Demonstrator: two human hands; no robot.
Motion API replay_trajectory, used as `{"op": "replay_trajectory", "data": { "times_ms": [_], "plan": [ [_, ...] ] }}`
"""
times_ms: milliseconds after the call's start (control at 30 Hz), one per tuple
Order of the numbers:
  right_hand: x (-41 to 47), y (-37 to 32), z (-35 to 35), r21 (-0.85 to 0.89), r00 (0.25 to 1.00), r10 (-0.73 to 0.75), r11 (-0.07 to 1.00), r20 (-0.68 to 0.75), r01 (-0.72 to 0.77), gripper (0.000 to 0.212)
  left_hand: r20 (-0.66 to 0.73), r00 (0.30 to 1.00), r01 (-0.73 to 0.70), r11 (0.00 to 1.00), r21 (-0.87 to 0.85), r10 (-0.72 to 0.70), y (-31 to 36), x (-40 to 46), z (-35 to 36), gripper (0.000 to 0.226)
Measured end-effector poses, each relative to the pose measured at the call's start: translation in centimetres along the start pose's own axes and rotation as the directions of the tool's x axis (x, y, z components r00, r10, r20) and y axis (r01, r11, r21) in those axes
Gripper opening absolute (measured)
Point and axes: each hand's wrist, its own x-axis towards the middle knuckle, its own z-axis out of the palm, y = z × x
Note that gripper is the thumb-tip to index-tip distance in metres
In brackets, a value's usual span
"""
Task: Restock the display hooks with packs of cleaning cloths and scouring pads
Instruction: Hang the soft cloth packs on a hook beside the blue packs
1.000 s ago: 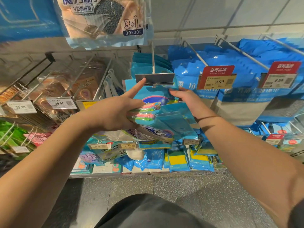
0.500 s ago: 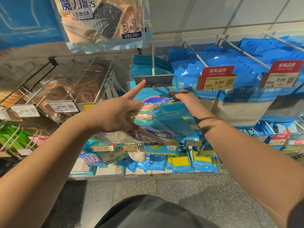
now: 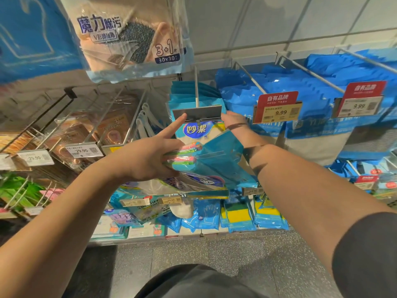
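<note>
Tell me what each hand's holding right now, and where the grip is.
Left hand holds a stack of blue cloth packs by its left edge. Right hand is at the hook's front pack, top right corner; grip itself hidden.

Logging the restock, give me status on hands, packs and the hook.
Left hand grips spare packs, forefinger out. Right hand at hanging pack on centre hook. Blank tag holder fronts the hook tip.

Up top, the hanging cloth pack [image 3: 131,37] reads "魔力除污", "3+1" and "30×30". Centre, the blue pack on the hook [image 3: 196,131] shows the brand "妙潔". To the right, two red price tags [image 3: 277,107] say "自有品牌", each with "9.99". Over on the left, white shelf labels [image 3: 83,150] read "29.90". Lower down, a small tag [image 3: 171,200] shows "14.90".
</note>
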Motion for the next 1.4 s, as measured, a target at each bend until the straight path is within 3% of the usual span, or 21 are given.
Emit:
{"op": "replay_trajectory", "data": {
  "times_ms": [100,200,300,400,433,533,600,667,800,900,967,1033,1100,1200,1400],
  "plan": [
    [-1.4,1.3,-0.8,0.081,0.993,-0.112,0.991,0.044,0.108,0.043,-0.008,1.0,-0.011,1.0,-0.026,0.01,-0.3,0.0,0.2,0.048],
    [-2.3,3.9,-1.9,0.198,0.993,-0.099,0.977,0.064,0.085,0.036,-0.042,0.999,-0.021,0.997,-0.07,0.018,-0.8,-0.2,0.7,0.052],
    [-3.6,6.8,-4.1,0.16,0.994,-0.105,0.982,0.036,0.098,0.027,-0.085,0.996,-0.036,0.986,-0.164,0.022,-1.4,-0.6,1.4,0.058],
    [-5.6,10.7,-6.4,0.402,0.977,-0.149,0.912,0.15,0.077,0.03,-0.139,0.99,-0.066,0.953,-0.295,0.025,-1.4,-1.0,2.4,0.066],
    [-6.4,11.8,-6.8,0.515,0.958,-0.175,0.856,0.228,0.034,0.033,-0.154,0.987,-0.084,0.942,-0.325,0.035,-1.2,-1.1,2.8,0.068],
    [-7.8,13.3,-7.0,0.609,0.913,-0.23,0.793,0.338,-0.026,0.083,-0.175,0.984,-0.109,0.908,-0.405,0.04,-0.5,-1.6,4.4,0.066],
    [-8.4,13.9,-7.0,0.667,0.888,-0.286,0.744,0.361,-0.031,0.091,-0.178,0.984,-0.101,0.89,-0.444,0.023,-0.5,-1.8,5.6,0.062],
    [-9.1,13.9,-7.1,0.708,0.864,-0.334,0.705,0.377,-0.036,0.086,-0.191,0.982,-0.077,0.9,-0.429,-0.008,-0.4,-1.8,6.8,0.061],
    [-10.4,13.5,-6.8,0.721,0.881,-0.293,0.688,0.371,-0.075,0.06,-0.197,0.98,-0.063,0.863,-0.5,-0.043,-0.2,-2.0,8.6,0.059],
    [-10.6,13.0,-6.0,0.699,0.944,-0.181,0.711,0.276,-0.068,0.015,-0.13,0.988,-0.006,0.827,-0.562,-0.081,-0.2,-2.3,10.0,0.074],
    [-10.3,12.8,-5.6,0.698,0.969,-0.153,0.715,0.196,-0.028,0.018,-0.067,0.993,0.031,0.757,-0.653,-0.099,0.3,-2.6,10.8,0.078],
    [-10.2,12.6,-5.4,0.686,0.97,-0.162,0.727,0.183,-0.008,0.021,0.008,0.993,0.092,0.718,-0.69,-0.12,0.6,-2.8,11.7,0.065],
    [-9.9,12.5,-5.5,0.664,0.969,-0.167,0.747,0.183,0.003,0.019,0.023,0.984,0.153,0.78,-0.607,-0.175,0.4,-3.2,12.5,0.061],
    [-9.2,12.3,-5.9,0.615,0.976,-0.157,0.788,0.148,0.033,0.019,0.026,0.967,0.234,0.839,-0.49,-0.255,-0.2,-3.8,13.3,0.084],
    [-7.3,11.3,-7.4,0.43,0.976,-0.2,0.891,0.086,0.145,0.023,-0.088,0.976,0.126,0.847,-0.517,-0.199,-1.0,-4.6,12.5,0.031]
  ]
}}
